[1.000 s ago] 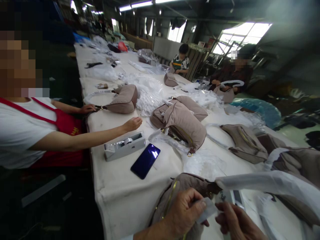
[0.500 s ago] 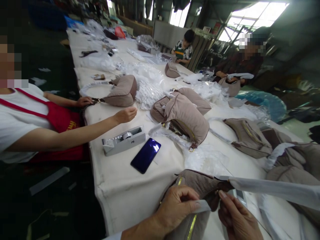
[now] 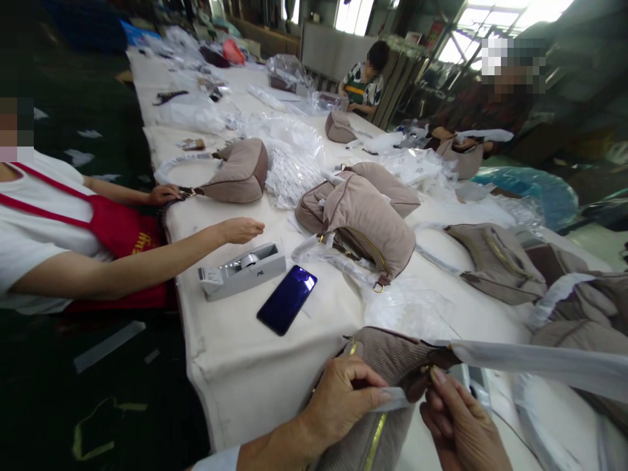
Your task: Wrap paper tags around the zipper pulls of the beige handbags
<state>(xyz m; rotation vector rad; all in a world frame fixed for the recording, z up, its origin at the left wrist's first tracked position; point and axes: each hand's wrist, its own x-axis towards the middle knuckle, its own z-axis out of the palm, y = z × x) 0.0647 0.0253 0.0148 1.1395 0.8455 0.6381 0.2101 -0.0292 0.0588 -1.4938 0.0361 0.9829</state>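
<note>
A taupe ribbed handbag (image 3: 387, 356) with a yellow-toothed zipper (image 3: 375, 445) lies at the near table edge under my hands. My left hand (image 3: 336, 396) is closed over the bag, pinching a short translucent white strip (image 3: 394, 399) between thumb and fingers. Just right of it, my right hand (image 3: 464, 422) pinches the small metal fitting (image 3: 430, 370) beside the brown strap tab (image 3: 444, 356); its exact shape is mostly hidden by the fingertips. From that tab a strap wrapped in white film (image 3: 540, 367) runs off to the right.
A dark phone (image 3: 288, 301) and a grey tape dispenser (image 3: 243, 269) lie left of centre. More taupe bags (image 3: 377, 216) and crumpled plastic (image 3: 299, 140) cover the table beyond. At left, a co-worker's arm (image 3: 161, 261) reaches over the table; two other people work farther back.
The view has shifted slightly. My right fingertips have moved a little up at the metal fitting, while my left hand keeps its pinch on the strip. The co-worker's reaching hand is slightly lower.
</note>
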